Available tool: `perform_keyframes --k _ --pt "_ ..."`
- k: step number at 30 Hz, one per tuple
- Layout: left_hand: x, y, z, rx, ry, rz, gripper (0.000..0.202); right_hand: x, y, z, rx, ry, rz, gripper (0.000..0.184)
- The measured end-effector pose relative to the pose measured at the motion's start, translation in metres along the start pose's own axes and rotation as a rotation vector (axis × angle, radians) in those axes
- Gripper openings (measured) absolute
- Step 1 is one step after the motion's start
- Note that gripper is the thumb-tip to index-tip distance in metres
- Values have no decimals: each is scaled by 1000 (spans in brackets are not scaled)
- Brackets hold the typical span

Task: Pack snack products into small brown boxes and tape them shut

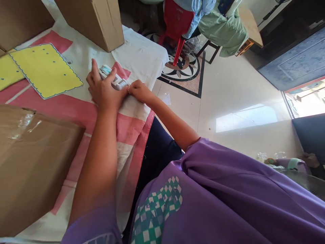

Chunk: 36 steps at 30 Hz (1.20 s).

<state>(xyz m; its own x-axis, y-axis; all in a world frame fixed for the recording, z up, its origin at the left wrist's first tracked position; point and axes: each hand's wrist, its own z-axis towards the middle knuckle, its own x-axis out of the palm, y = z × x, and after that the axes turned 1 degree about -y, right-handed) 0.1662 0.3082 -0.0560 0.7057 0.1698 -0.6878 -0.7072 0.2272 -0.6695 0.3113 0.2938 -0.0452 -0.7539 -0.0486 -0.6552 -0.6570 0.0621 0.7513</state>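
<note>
My left hand (pixel 103 88) is wrapped round a small white device (pixel 113 78) with a teal label, holding it on the pink-and-white cloth (pixel 76 112) near the table's edge. My right hand (pixel 138 90) is closed in a pinch at the device's near end; what its fingertips hold is too small to make out. A yellow card (pixel 45 69) with a scalloped blue border and small dots lies flat to the left of my left hand.
Cardboard boxes stand at the back (pixel 96 20), back left (pixel 20 20) and front left (pixel 33 162). A second yellow sheet (pixel 7 73) lies at the far left. Beyond the table a person sits on a red plastic chair (pixel 177 23) on a tiled floor.
</note>
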Motion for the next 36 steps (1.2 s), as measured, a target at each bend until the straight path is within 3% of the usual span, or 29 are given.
perform_keyframes --k 12,19,26,31,34,36 --pt "4 -4 -4 39 -84 101 71 -6 -4 -2 21 35 76 41" --pt "6 8 -1 33 -124 110 76 3 -14 -17 -38 -155 102 34" --pt "8 9 0 42 -127 129 75 -10 -37 -14 -28 -175 362 23" --pt "10 11 2 25 -85 120 80 -3 -32 -27 -52 -146 614 28" --pt "2 3 -3 46 -213 -40 70 -3 -24 -43 -88 -70 730 29" --pt "-12 -12 -12 164 -338 -214 51 -6 -17 -55 -123 -11 780 29"
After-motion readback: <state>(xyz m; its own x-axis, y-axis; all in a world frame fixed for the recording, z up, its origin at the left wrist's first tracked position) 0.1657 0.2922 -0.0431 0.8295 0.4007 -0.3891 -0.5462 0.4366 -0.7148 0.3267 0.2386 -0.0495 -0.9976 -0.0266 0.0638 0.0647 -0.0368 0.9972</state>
